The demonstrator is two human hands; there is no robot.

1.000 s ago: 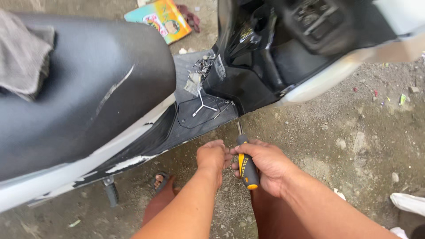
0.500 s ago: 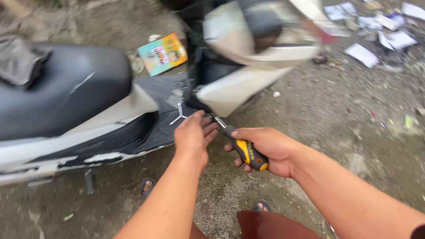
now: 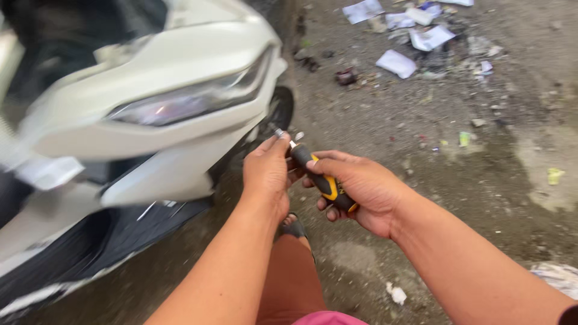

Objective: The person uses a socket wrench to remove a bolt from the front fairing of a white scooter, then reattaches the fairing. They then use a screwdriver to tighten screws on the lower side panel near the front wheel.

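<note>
Our right hand (image 3: 361,186) grips the screwdriver (image 3: 322,180), shaft slanting up-left. Our left hand (image 3: 268,174) pinches its tip beside the scooter (image 3: 150,108).

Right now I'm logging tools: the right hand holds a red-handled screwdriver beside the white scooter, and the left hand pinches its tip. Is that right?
Not quite. The head view shows the screwdriver has a black and yellow handle, not red. The rest holds: the right hand grips it beside the white scooter, and the left hand pinches its tip.
</note>
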